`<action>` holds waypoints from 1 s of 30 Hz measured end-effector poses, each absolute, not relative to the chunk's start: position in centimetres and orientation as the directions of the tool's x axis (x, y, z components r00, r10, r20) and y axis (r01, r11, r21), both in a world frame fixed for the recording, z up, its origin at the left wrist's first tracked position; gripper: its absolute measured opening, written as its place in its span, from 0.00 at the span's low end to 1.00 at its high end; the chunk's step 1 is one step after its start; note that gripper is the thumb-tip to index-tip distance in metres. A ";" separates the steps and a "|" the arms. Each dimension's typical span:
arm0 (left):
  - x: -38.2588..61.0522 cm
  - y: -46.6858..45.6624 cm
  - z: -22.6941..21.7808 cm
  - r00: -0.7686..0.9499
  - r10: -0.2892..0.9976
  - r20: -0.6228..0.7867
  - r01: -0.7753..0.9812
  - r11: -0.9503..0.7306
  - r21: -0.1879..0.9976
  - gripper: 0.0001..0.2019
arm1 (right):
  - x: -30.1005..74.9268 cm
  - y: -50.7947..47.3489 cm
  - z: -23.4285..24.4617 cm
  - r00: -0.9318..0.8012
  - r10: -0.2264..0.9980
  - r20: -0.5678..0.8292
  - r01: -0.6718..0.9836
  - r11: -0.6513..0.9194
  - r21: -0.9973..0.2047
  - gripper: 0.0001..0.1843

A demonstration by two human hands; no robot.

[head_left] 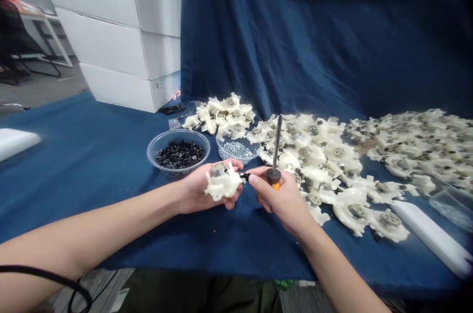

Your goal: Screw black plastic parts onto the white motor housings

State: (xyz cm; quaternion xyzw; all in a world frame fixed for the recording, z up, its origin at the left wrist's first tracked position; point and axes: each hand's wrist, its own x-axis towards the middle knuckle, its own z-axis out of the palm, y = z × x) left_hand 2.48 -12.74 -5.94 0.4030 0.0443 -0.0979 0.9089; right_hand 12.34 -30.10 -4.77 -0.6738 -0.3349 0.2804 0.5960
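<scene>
My left hand (201, 192) is closed around a cream plastic housing with a metal motor (221, 181), held above the blue cloth. My right hand (277, 197) grips a screwdriver (275, 155) with an orange and black handle, its shaft pointing up. The thumb and forefinger of that hand pinch a small black part (244, 175) right at the housing's edge.
A clear bowl of small black parts (179, 153) and a clear dish of silver screws (236, 149) stand just beyond the hands. Piles of cream housings (325, 155) spread to the right and back (219, 113). White boxes (121, 32) are stacked at the back left. A white bar (428, 236) lies at right.
</scene>
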 end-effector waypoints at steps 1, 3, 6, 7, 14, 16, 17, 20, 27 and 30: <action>2.4 -12.7 -6.0 0.973 -0.158 -0.168 0.230 0.667 0.708 0.07 | 12.2 -30.0 -5.0 0.610 0.792 -0.001 0.081 -0.063 -0.995 0.22; 2.3 -12.8 -6.0 0.967 -0.182 -0.179 0.256 0.684 0.683 0.07 | 12.1 -29.9 -5.3 0.603 0.797 -0.025 0.016 -0.044 -0.999 0.21; 2.4 -12.9 -6.2 0.967 -0.180 -0.183 0.257 0.691 0.676 0.06 | 11.9 -29.9 -5.4 0.626 0.780 -0.013 0.005 -0.021 -1.000 0.20; 2.5 -13.0 -6.3 0.968 -0.174 -0.183 0.252 0.690 0.678 0.06 | 11.9 -30.0 -5.4 0.637 0.771 0.001 0.029 -0.023 -0.999 0.20; 2.7 -13.3 -6.2 0.972 -0.132 -0.193 0.229 0.714 0.662 0.06 | 12.0 -30.6 -6.0 0.696 0.699 0.164 0.207 0.023 -0.978 0.16; 2.6 -13.2 -6.2 0.968 -0.150 -0.203 0.248 0.720 0.649 0.06 | 12.0 -30.6 -6.1 0.695 0.690 0.199 0.238 0.039 -0.970 0.16; 2.6 -13.2 -6.1 0.963 -0.166 -0.211 0.265 0.723 0.638 0.05 | 11.9 -30.6 -6.2 0.691 0.694 0.204 0.244 0.042 -0.969 0.15; 2.5 -13.1 -6.1 0.951 -0.201 -0.236 0.306 0.727 0.615 0.05 | 11.9 -30.7 -6.0 0.674 0.717 0.177 0.210 0.044 -0.977 0.16; 2.7 -13.4 -5.8 0.972 -0.072 -0.225 0.218 0.643 0.735 0.03 | 12.3 -30.5 -5.7 0.620 0.782 0.061 0.102 -0.003 -0.995 0.20; 2.8 -13.7 -5.6 0.968 0.019 -0.250 0.188 0.603 0.775 0.04 | 12.5 -30.5 -5.7 0.622 0.777 0.096 0.122 0.024 -0.992 0.19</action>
